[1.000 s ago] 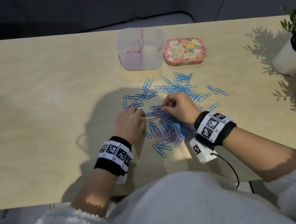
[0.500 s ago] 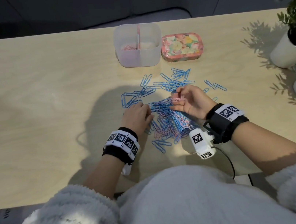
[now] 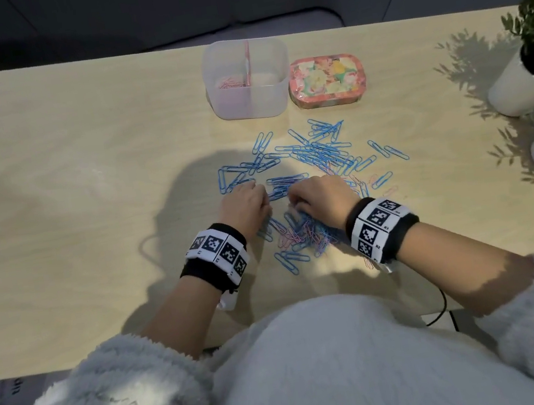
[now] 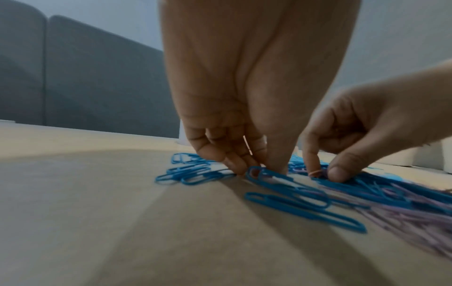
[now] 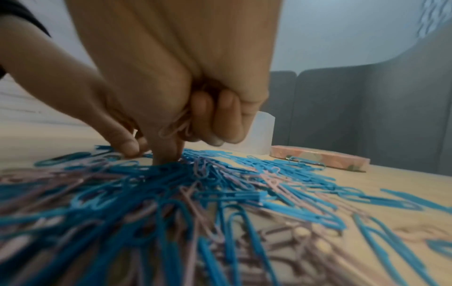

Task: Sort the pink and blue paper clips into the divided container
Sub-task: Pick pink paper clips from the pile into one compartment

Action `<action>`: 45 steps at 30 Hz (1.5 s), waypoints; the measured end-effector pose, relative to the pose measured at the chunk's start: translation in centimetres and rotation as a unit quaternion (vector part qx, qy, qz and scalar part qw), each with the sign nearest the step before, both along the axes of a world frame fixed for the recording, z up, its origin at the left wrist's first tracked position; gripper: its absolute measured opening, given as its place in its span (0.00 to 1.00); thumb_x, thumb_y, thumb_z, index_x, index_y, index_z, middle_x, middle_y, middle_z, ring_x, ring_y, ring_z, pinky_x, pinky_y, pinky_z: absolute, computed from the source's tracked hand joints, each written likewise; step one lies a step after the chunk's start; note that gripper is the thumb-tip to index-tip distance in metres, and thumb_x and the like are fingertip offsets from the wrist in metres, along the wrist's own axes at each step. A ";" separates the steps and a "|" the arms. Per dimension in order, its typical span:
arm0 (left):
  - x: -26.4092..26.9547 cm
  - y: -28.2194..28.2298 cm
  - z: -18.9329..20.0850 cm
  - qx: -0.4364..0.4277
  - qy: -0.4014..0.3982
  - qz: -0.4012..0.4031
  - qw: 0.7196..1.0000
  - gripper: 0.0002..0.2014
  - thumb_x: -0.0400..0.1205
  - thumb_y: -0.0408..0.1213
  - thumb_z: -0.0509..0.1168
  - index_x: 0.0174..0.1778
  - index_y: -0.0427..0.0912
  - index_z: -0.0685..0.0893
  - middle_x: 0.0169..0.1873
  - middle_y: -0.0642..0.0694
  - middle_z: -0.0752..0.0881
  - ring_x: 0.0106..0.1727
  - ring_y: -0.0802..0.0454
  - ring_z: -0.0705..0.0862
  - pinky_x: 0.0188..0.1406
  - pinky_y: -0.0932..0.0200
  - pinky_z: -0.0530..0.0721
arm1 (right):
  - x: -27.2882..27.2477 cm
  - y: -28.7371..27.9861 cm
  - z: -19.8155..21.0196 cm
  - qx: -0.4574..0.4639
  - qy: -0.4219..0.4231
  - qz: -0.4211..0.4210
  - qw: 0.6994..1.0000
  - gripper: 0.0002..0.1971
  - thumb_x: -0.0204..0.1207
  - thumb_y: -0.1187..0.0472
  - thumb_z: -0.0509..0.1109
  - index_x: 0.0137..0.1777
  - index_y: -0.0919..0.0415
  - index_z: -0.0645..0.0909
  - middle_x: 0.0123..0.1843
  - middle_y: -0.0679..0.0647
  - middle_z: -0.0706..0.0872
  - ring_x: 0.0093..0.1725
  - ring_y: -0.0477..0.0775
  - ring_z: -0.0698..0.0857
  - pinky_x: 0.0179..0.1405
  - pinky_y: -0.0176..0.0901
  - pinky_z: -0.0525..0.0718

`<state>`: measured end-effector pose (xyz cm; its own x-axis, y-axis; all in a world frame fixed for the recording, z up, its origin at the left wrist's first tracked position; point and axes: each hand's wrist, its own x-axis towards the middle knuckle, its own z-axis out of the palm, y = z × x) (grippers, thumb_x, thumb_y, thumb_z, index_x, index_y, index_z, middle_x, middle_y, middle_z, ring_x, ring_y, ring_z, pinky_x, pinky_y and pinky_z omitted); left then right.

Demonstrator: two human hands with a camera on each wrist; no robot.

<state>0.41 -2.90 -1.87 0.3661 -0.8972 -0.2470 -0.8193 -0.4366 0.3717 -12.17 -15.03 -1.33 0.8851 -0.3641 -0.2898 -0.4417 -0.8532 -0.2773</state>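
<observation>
Bright blue wire paper clips (image 3: 317, 153) are mixed with pale pink wire paper clips (image 3: 293, 236) on a light beige wooden table (image 3: 84, 195) with faint grain. The frosted translucent plastic divided container (image 3: 250, 100) has a pink divider. The small rounded tin (image 3: 326, 79) has a floral print in pink, yellow and green. Both wristbands (image 3: 380, 227) are black with white panels of black square markers. The fleece sleeves (image 3: 114, 398) are pale grey-white; the round plant pots (image 3: 516, 92) are white and hold green leaves.

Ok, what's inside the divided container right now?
The divided container has a few pink paper clips in its left compartment. The right compartment looks empty, though the frosted walls blur its floor.
</observation>
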 end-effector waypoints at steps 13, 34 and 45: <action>-0.4 0.9 1.1 -0.016 0.251 0.080 0.965 0.07 0.80 0.31 0.59 0.39 0.44 0.79 0.35 0.46 0.78 0.36 0.51 0.75 0.37 0.57 0.72 | -1.1 -3.3 0.5 0.419 -0.164 -0.293 0.844 0.14 0.81 0.62 0.63 0.33 0.56 0.70 0.20 0.49 0.70 0.16 0.40 0.67 0.17 0.30 0.67; 1.6 1.7 0.3 -0.065 0.097 0.112 0.987 0.05 0.78 0.36 0.67 0.47 0.39 0.82 0.29 0.54 0.68 0.36 0.50 0.72 0.39 0.54 0.72 | -0.8 1.1 -0.6 0.154 -0.045 -0.132 0.978 0.15 0.68 0.47 0.76 0.35 0.57 0.77 0.38 0.51 0.82 0.41 0.55 0.80 0.42 0.48 0.76; -1.9 2.2 -0.3 0.001 0.066 0.034 0.997 0.11 0.74 0.44 0.70 0.48 0.43 0.82 0.47 0.46 0.76 0.50 0.48 0.79 0.48 0.53 0.77 | -2.2 0.3 0.5 0.051 -0.059 -0.094 0.992 0.06 0.75 0.57 0.66 0.45 0.57 0.82 0.47 0.56 0.88 0.51 0.62 0.84 0.43 0.46 0.75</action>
<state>-1.52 -0.67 -2.13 0.3900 -0.8711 -0.2984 -0.7314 -0.4899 0.4743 -14.33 -14.75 -0.88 0.8345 -0.5000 -0.2313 -0.5494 -0.7235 -0.4180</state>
